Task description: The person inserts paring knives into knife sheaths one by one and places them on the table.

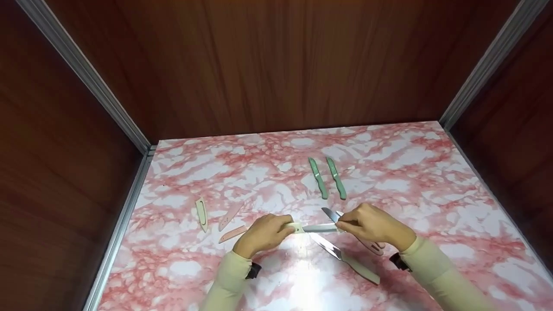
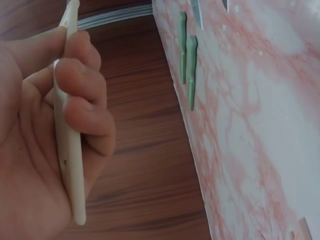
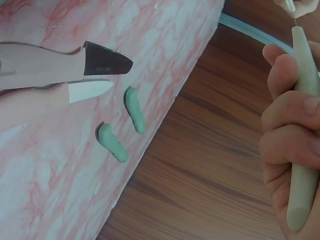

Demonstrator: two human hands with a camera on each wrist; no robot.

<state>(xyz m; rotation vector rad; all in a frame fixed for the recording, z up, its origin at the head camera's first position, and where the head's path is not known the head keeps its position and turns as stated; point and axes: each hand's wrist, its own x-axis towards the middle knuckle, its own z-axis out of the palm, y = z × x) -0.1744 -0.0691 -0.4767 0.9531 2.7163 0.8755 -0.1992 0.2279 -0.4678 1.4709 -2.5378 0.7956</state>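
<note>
My left hand (image 1: 267, 233) grips a cream blade cover (image 2: 72, 150), its fingers curled round it. In my right hand (image 1: 373, 222) is a knife by its cream handle (image 3: 303, 60), with the blade (image 1: 319, 228) pointing left. The blade's far end meets the mouth of the cover in the head view. Below both hands, another knife with a cream handle (image 1: 360, 268) lies on the table, blade toward the upper left. Under the right hand lie two pink-handled knives, one with a dark blade (image 3: 106, 60), the other with a light blade (image 3: 90, 91); the hand partly hides them in the head view.
Two green knives (image 1: 318, 178) lie side by side toward the back of the marbled table (image 1: 181, 268). Left of the left hand are a cream cover (image 1: 201, 214), a pale pink cover (image 1: 230, 217) and a peach cover (image 1: 232, 233). Brown panels (image 1: 281, 65) enclose the table.
</note>
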